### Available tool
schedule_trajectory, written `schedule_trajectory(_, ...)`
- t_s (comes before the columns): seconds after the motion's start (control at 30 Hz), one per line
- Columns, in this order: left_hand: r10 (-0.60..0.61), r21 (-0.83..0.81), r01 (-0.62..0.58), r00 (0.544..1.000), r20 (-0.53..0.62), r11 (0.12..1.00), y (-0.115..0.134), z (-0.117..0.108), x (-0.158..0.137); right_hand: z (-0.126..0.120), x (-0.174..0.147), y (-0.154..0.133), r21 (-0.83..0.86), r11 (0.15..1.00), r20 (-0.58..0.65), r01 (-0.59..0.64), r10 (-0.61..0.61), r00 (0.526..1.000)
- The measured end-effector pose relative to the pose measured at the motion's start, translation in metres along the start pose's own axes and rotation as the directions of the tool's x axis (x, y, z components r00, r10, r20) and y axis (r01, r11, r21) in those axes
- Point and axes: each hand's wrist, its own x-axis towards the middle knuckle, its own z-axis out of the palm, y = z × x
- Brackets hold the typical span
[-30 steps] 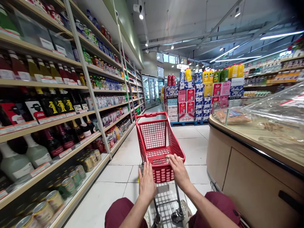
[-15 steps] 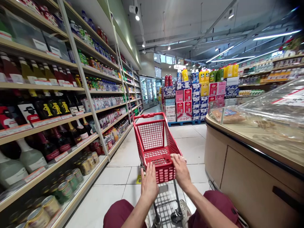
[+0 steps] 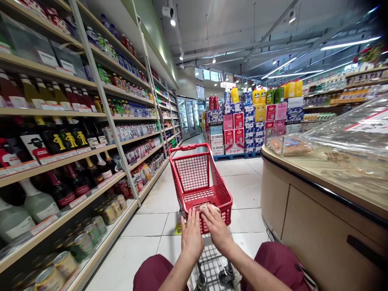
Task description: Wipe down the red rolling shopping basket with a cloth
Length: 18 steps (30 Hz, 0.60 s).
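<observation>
A red plastic shopping cart (image 3: 191,173) stands in front of my knees, its basket bare inside as far as I can see. My left hand (image 3: 192,236) rests against the near end of the basket, fingers stretched out and nothing in it. Close beside it, my right hand (image 3: 216,230) presses a crumpled whitish cloth (image 3: 209,207) onto the basket's near rim. Most of the cloth is covered by the fingers. The cart's wheels show low between my legs.
Shelves (image 3: 121,143) of bottles and cans line the left side. A rounded wooden display counter (image 3: 306,194) with packaged food curves in at the right. Ahead, stacked drink cartons (image 3: 234,135) stand on blue pallets, with glass-door fridges (image 3: 189,115) farther back. Pale tiles cover the floor.
My right hand has slid left along the basket's near rim, from the right corner to beside my left hand. The cloth now shows under its fingers. My left hand has hardly moved.
</observation>
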Motion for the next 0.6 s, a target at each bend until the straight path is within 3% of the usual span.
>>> schedule_trajectory(0.07, 0.012, -0.005, -0.012, 1.0, -0.001, 1.0, -0.001, 0.0, -0.001, -0.002, 0.001, 0.003, 0.012, 1.0, -0.008, 0.015, -0.015, 1.0)
schedule_trajectory(0.17, 0.009, -0.012, -0.009, 1.0, 0.004, 1.0, -0.001, 0.0, -0.002, -0.008, 0.001, 0.022, -0.041, 0.975, -0.08, -0.216, 0.213, 0.974)
schedule_trajectory(0.23, 0.006, -0.027, -0.005, 1.0, 0.011, 1.0, 0.001, 0.0, -0.001, -0.008, 0.0, 0.025, -0.051, 0.955, -0.098, -0.291, 0.285, 0.953)
schedule_trajectory(0.37, 0.015, -0.068, -0.013, 0.999, 0.035, 0.998, 0.005, -0.001, 0.0, -0.002, -0.005, 0.005, 0.028, 0.999, -0.029, -0.046, 0.047, 0.998)
schedule_trajectory(0.43, 0.015, -0.068, -0.013, 0.999, 0.033, 0.998, 0.005, -0.002, -0.001, -0.003, -0.005, 0.006, 0.049, 0.999, -0.002, 0.014, -0.013, 1.0)
schedule_trajectory(0.6, 0.024, -0.07, -0.021, 0.999, 0.036, 0.997, 0.006, -0.004, -0.002, -0.01, -0.001, 0.024, 0.003, 0.964, -0.086, -0.265, 0.264, 0.961)
